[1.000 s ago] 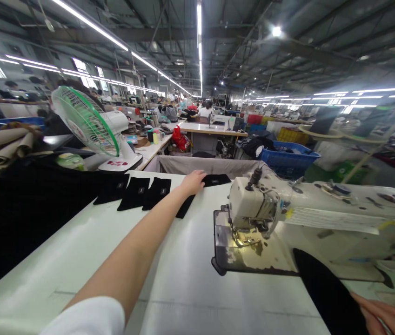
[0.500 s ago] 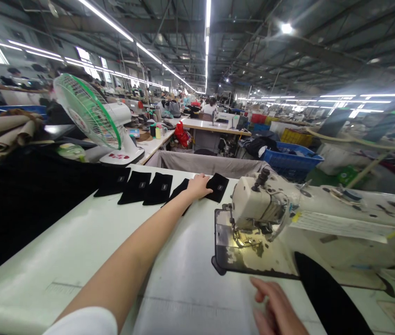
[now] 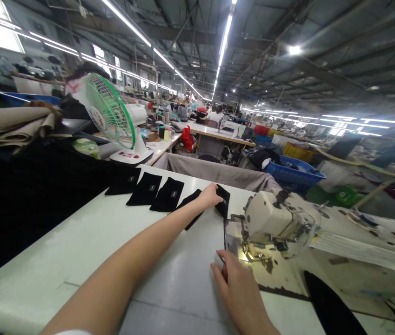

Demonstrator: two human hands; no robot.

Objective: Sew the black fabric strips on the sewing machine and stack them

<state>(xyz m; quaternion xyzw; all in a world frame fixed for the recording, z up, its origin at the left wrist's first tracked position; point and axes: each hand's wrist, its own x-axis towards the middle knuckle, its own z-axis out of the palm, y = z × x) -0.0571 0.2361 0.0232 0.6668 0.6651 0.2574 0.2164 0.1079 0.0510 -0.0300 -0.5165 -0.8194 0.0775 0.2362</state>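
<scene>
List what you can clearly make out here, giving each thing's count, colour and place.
Table: one, pale, foreground
Black pieces: five visible, black, table's far side
Sewing machine: one, cream, right
Curved piece: one, black, right foreground
Fan: one, green and white, far left of table
Dark cloth: uncountable, black, left
Red bag: one, red, beyond table
Blue crate: one, blue, beyond sewing machine
Background: too cluttered to count
Left hand: one, bare, at the rightmost black piece
Right hand: one, bare, near sewing machine
</scene>
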